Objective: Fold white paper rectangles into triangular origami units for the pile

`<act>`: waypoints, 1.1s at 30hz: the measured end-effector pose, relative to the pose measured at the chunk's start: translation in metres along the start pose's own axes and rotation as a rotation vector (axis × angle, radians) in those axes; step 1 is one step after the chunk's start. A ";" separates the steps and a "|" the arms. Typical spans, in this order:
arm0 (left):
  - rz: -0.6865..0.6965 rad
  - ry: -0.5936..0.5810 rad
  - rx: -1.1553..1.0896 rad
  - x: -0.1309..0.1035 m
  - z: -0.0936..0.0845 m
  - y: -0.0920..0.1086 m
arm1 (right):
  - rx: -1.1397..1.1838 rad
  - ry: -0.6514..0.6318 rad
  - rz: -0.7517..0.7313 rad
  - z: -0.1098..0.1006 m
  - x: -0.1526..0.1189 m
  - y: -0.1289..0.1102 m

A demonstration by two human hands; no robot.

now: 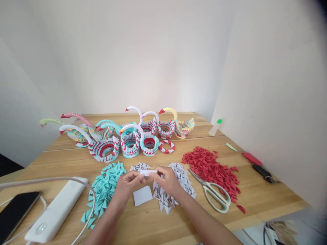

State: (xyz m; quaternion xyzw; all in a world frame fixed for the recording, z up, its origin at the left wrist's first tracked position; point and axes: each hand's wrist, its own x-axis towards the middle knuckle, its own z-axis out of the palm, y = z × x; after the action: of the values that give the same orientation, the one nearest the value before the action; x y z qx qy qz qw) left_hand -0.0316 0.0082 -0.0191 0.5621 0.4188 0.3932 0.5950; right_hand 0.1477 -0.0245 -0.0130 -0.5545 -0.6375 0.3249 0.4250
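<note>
Cable point(51, 178), power strip point(58, 211), scissors point(206, 185) flank the hands point(129, 182).

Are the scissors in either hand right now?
No, the scissors lie on the table while the left hand and right hand hold white paper.
</note>
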 end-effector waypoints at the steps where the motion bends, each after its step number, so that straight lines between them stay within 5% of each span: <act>1: 0.003 0.000 -0.006 0.000 -0.001 0.000 | -0.004 0.000 0.003 0.000 0.000 0.000; 14: 0.074 0.114 -0.094 0.001 -0.003 -0.004 | 0.039 0.001 -0.018 0.002 0.000 -0.002; 28: 0.013 0.000 -0.143 0.000 0.001 0.000 | -0.034 0.001 -0.086 0.006 -0.002 -0.002; 33: 0.012 0.003 -0.219 0.003 -0.001 -0.003 | -0.059 -0.027 -0.226 -0.004 -0.002 0.000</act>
State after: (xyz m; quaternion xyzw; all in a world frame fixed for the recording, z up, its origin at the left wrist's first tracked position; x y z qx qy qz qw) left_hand -0.0318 0.0107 -0.0225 0.4957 0.3705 0.4410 0.6499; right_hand 0.1511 -0.0269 -0.0120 -0.4870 -0.7110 0.2634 0.4335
